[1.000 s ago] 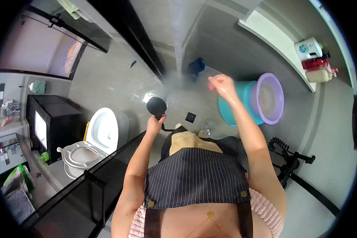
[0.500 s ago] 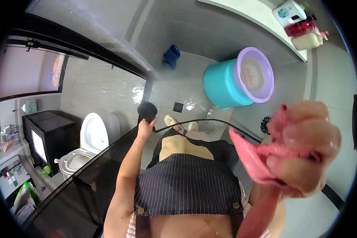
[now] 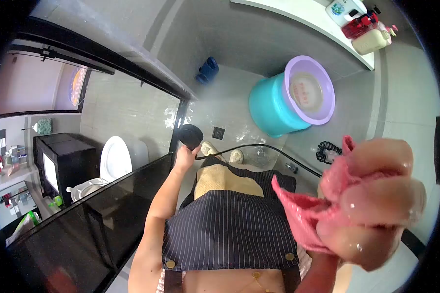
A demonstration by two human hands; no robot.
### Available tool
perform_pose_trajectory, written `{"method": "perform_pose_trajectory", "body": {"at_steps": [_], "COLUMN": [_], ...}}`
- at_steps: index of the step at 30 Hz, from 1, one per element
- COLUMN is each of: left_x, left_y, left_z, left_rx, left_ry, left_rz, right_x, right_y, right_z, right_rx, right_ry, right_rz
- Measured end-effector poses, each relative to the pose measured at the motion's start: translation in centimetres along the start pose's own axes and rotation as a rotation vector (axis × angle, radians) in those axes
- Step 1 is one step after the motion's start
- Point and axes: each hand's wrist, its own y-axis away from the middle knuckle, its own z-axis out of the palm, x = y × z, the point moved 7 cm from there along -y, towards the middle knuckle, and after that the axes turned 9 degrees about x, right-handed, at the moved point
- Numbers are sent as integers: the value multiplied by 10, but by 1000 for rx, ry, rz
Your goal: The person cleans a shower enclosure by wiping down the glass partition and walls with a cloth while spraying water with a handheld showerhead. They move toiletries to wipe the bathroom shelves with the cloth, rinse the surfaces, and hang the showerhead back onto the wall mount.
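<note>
My left hand (image 3: 185,157) is closed round the handle of a black shower head (image 3: 190,135), low by the dark glass partition. From it a black hose (image 3: 264,145) curves off to the right, past my legs. Close to the camera on the right, my right hand (image 3: 381,205) looks large and wet, its fingers wrapped round a crumpled pink cloth (image 3: 300,215). One corner of the cloth hangs out to the left of the fingers. I wear a dark pinstriped apron (image 3: 230,229).
A turquoise bucket (image 3: 269,107) bears a lilac basin (image 3: 327,97) on top. Bottles (image 3: 371,41) stand on a white shelf (image 3: 303,22). Blue slippers (image 3: 208,70) lean by the wall, and a drain (image 3: 218,133) lies in the wet floor. Beyond the glass partition (image 3: 98,219) is a toilet (image 3: 116,158).
My right hand, still gripping the pink cloth, has come slightly lower in view. My left hand and the shower head have shifted a little to the right. The camera view has tilted slightly.
</note>
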Motion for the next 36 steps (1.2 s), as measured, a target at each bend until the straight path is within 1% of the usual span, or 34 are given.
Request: {"method": "perform_pose_trajectory", "body": {"at_steps": [1, 3, 5, 7, 8, 9, 10, 11, 12, 13, 15, 16, 17, 18, 19, 20, 21, 22, 23, 24, 25, 26, 27, 29, 30, 32, 36], "left_x": [0, 3, 18, 41, 45, 58, 73, 84, 96, 107, 137, 129, 137, 133, 139, 144, 146, 150, 154, 160, 164, 166, 167, 182, 186, 187, 206], "left_y": [3, 9, 14, 20, 21, 23, 27, 28, 27, 26, 29, 22, 20, 13, 10, 9, 7, 5, 4, 3, 1, -1, -2, -1, -2, -4, 0], "left_z": [2, 6, 9, 12, 19, 21, 24, 30, 40, 50, 64, 81, 90, 103, 110, 114, 115, 116, 118, 116, 115, 116, 117, 116, 116, 119, 116], "left_rx": [-34, -11, 3, -51, -63, -73, -129, -183, -214, -170, -190, -203, -260, -273, -286, -300, -303, -304, -311, -278, -243, -259, -261, -264, -268, -317, -333], "left_ry": [-24, -14, 58, -15, 13, 17, -34, -85, -47, 57, 20, -68, -95, -145, -196, -202, -197, -191, -195, -193, -189, -173, -174, -110, -110, -157, -169], "left_rz": [-43, -19, 28, -1, 55, 76, 71, 70, 114, 253, 297, 330, 322, 349, 377, 391, 359, 328, 338, 376, 413, 435, 439, 453, 458, 410, 450], "right_x": [4, 19, 40, 113, 149, 208, 264, 302, 333, 348, 409, 392, 372, 371, 376, 382, 387, 393, 397, 400, 400, 398, 394, 393, 390, 379, 377], "right_y": [-1, 8, 14, 24, 33, 62, 106, 146, 201, 249, 337, 326, 315, 310, 304, 299, 299, 295, 293, 295, 296, 296, 293, 292, 290, 277, 270], "right_z": [-7, -4, 12, 31, 40, 70, 100, 136, 173, 206, 284, 277, 268, 269, 270, 267, 265, 262, 261, 260, 255, 250, 250, 245, 243, 227, 221], "right_rx": [-155, -301, -15, 143, 267, 349, 338, 309, 439, 519, 361, 501, 625, 647, 665, 683, 706, 694, 676, 686, 638, 587, 591, 843, 850, 704, 662], "right_ry": [-63, -132, -180, -529, -717, -886, -911, -1136, -1200, -1319, -1679, -1525, -1355, -1355, -1391, -1425, -1425, -1444, -1461, -1462, -1313, -1163, -1163, -1191, -1189, -924, -909], "right_rz": [91, 174, -189, 175, 330, 661, 1044, 1213, 1500, 1793, 1699, 1772, 1834, 1827, 1753, 1679, 1672, 1596, 1523, 1519, 1546, 1568, 1566, 1585, 1581, 1540, 1582]}}
